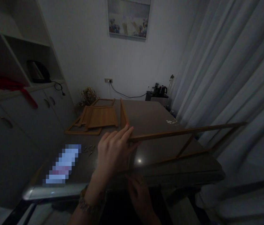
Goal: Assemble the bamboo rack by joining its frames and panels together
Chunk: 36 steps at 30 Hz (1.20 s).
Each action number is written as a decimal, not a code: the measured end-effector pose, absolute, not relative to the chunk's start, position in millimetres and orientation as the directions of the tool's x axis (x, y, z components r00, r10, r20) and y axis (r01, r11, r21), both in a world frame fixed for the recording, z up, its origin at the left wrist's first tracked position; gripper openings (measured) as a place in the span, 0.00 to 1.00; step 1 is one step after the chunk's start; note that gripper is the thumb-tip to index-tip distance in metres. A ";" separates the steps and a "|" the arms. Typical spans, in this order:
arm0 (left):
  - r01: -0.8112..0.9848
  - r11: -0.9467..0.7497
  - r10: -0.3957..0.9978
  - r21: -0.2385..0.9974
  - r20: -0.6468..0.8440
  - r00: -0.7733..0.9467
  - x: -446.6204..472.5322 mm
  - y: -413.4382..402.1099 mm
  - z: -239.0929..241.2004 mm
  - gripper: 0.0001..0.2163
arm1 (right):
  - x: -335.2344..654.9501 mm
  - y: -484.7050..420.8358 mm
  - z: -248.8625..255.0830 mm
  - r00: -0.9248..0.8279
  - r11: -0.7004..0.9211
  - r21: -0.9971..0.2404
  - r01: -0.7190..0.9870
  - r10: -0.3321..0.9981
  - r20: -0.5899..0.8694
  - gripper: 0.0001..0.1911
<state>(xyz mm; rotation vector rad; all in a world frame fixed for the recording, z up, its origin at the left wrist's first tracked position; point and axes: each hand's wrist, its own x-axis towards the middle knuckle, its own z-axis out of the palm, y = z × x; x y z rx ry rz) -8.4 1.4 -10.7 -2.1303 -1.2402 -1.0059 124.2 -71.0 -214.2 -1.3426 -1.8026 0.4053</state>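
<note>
My left hand (115, 148), a beaded bracelet on its wrist, is closed around the near corner of a wooden frame (164, 135). The frame's long rail runs off to the right, with crosspieces lower down. Behind my fingers a narrow wooden panel (123, 115) stands on edge and seems to meet this corner. Lower, by the table's front edge, my right hand (140, 190) has its fingers pinched near the bottom of that corner. Whatever it holds is too dark to make out. Small metal hardware pieces (90, 150) lie left of my left hand.
Slatted wooden panels and frames (101, 117) lie stacked at the table's (143, 112) back left. A blurred-out bright screen (62, 165) is at the front left. Small light bits (171, 122) lie on the right. White cabinets (28, 125) flank the left, a curtain (216, 62) the right.
</note>
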 end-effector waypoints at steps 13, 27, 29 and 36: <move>0.881 -0.472 0.545 -0.040 0.772 0.327 -8.3 2.5 -11.5 0.21 | 133.2 -71.3 -213.4 0.093 0.343 -0.561 0.753 0.789 0.608 0.19; 0.877 -0.480 0.544 -0.029 0.774 0.324 -9.4 3.7 -13.2 0.22 | 118.5 -72.1 -224.2 0.201 0.205 -0.802 0.561 0.906 0.373 0.12; 0.877 -0.481 0.546 -0.023 0.774 0.320 -9.3 3.0 -12.5 0.22 | 118.6 -72.7 -229.3 0.215 0.188 -0.862 0.471 0.923 0.319 0.17; 0.876 -0.483 0.552 -0.020 0.769 0.322 -8.9 1.5 -10.6 0.22 | 113.1 -74.7 -220.3 0.172 0.203 -0.928 0.313 0.948 0.266 0.17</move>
